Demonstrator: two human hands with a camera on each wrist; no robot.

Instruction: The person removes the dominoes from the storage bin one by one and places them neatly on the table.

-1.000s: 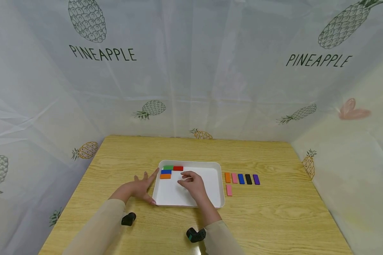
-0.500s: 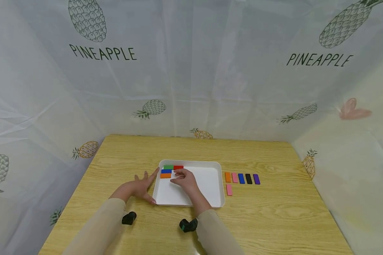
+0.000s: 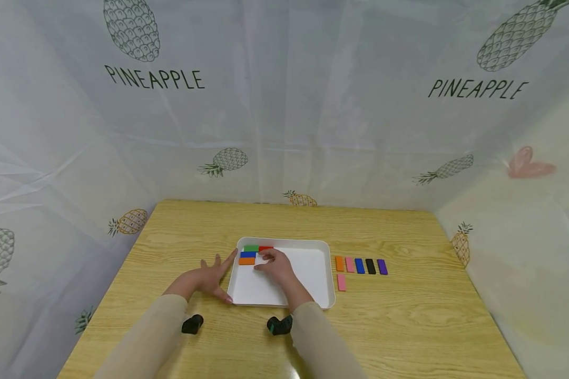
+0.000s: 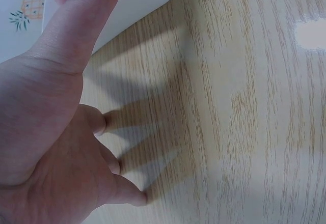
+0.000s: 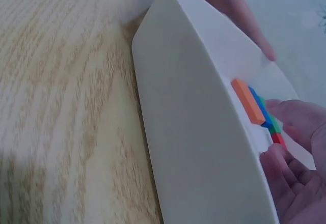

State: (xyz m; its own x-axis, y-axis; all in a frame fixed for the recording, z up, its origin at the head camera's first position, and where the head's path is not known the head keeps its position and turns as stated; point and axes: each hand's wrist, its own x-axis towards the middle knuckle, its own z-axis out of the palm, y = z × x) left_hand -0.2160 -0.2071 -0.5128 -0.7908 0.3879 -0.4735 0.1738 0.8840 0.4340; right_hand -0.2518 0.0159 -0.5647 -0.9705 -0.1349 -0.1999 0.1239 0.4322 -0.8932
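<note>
- Right hand (image 3: 278,267) has shifted left, near four blocks (image 3: 248,255) in one tray (image 3: 311,273) (pinching anything or not, I cannot tell).
- Left hand (image 3: 211,277) stays spread against it.
- Six more blocks (image 3: 360,266) lie on the counter (image 3: 417,316).

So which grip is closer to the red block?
The right grip. It's over the tray, close beside the red block; I can't tell if they touch. The left grip is farther away, at the tray's left edge.
</note>
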